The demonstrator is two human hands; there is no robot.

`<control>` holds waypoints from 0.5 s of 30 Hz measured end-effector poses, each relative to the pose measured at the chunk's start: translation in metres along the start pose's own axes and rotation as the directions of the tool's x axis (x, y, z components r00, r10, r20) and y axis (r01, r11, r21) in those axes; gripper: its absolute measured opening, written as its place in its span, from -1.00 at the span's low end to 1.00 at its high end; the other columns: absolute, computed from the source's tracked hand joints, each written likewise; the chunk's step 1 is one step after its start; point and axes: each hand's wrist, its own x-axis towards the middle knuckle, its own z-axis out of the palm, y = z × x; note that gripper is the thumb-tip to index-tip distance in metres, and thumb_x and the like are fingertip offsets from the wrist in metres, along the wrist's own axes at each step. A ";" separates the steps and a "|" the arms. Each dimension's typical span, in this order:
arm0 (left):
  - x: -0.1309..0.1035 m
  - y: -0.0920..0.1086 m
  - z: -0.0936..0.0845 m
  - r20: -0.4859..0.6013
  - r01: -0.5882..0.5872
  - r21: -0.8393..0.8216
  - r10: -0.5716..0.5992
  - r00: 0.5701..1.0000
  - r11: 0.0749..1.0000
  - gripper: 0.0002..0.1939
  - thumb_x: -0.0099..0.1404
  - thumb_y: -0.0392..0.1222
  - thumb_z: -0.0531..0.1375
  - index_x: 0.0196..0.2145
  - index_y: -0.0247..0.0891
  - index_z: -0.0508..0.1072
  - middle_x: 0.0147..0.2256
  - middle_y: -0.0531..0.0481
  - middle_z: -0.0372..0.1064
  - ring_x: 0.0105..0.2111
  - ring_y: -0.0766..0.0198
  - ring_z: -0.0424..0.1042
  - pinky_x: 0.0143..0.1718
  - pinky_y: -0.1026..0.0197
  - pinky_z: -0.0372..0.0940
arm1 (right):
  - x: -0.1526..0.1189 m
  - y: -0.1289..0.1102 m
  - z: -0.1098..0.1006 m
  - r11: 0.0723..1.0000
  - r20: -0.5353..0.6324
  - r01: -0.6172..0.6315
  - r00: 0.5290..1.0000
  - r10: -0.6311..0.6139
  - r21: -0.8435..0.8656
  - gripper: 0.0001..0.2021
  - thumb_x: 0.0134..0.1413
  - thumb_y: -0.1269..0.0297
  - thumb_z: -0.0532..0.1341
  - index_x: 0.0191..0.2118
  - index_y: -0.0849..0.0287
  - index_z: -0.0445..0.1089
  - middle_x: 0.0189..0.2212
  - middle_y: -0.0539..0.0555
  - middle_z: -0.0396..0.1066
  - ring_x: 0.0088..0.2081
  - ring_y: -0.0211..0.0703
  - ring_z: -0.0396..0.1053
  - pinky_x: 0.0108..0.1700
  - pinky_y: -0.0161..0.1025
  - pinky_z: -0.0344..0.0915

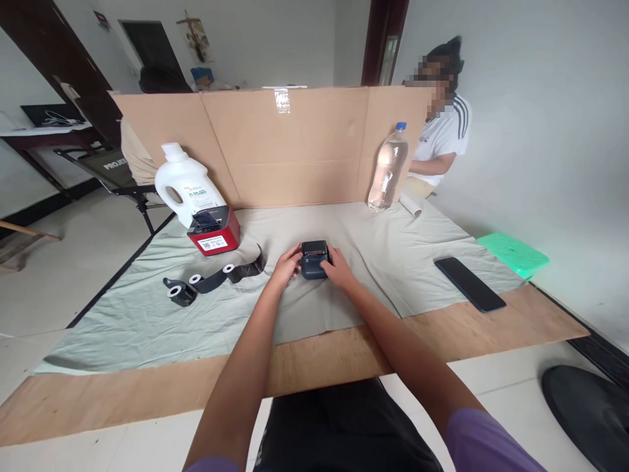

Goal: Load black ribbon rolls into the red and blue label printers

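A small black label printer (pixel 314 265) sits on the grey-green cloth in front of me. My left hand (pixel 285 267) grips its left side with curled fingers. On the other side, my right hand (pixel 338 269) holds the right edge, its thumb lying over the front top. A slot runs across the printer between its rear and front parts; nothing readable shows there. To the left lie three black rolls with white cores: one (pixel 181 295) nearest the front, a partly unwound one (pixel 209 280), and another (pixel 246 269) with a loose curled end.
A red and black box-shaped device (pixel 215 235) stands by a white jug (pixel 189 187). A cardboard screen (pixel 289 151) borders the back, with a clear bottle (pixel 389 167) and white tube (pixel 411 204) at right. A phone (pixel 469 283) lies front right. Behind the screen sits a person (pixel 439 141).
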 end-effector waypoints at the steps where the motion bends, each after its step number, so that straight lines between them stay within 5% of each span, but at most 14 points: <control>1: -0.001 -0.003 0.002 -0.027 -0.067 0.025 0.068 0.997 0.997 -0.43 0.33 -0.22 0.21 0.29 -0.19 0.37 0.09 -0.16 0.44 -0.50 0.44 0.34 -0.61 0.37 0.17 | -0.003 -0.002 0.002 0.999 0.003 0.003 1.000 -0.003 -0.054 -0.43 0.06 0.23 0.15 0.22 0.21 0.27 0.12 0.25 0.32 0.19 0.13 0.23 0.30 0.02 0.15; 6: -0.004 -0.012 0.006 -0.039 -0.425 0.206 0.442 0.896 0.881 -0.61 0.25 -0.34 0.18 0.00 -0.18 0.62 0.14 -0.13 0.37 -0.06 0.19 0.45 -0.09 0.20 0.40 | -0.016 -0.020 0.016 0.965 -0.058 -0.048 0.998 0.034 -0.260 -0.12 -0.02 -0.04 0.31 0.33 0.33 0.07 0.21 0.41 0.23 0.27 0.33 0.14 0.32 0.12 0.06; 9: -0.001 -0.014 0.006 -0.033 -0.444 0.241 0.465 0.885 0.863 -0.66 0.25 -0.32 0.21 -0.04 -0.21 0.63 0.11 -0.16 0.36 -0.03 0.16 0.45 -0.03 0.17 0.39 | -0.021 -0.030 0.023 0.943 -0.119 -0.101 0.991 0.066 -0.318 0.02 -0.10 -0.11 0.37 0.36 0.38 0.01 0.22 0.49 0.20 0.27 0.43 0.12 0.29 0.20 0.07; 15: 0.005 -0.021 0.006 -0.038 -0.494 0.206 0.512 0.858 0.845 -0.71 0.27 -0.15 0.26 -0.07 -0.20 0.62 0.01 -0.14 0.36 -0.07 0.17 0.46 -0.06 0.17 0.41 | -0.022 -0.039 0.028 0.935 -0.193 -0.131 0.979 0.070 -0.329 -0.06 -0.16 -0.02 0.40 0.31 0.30 0.09 0.13 0.44 0.32 0.20 0.41 0.22 0.24 0.15 0.14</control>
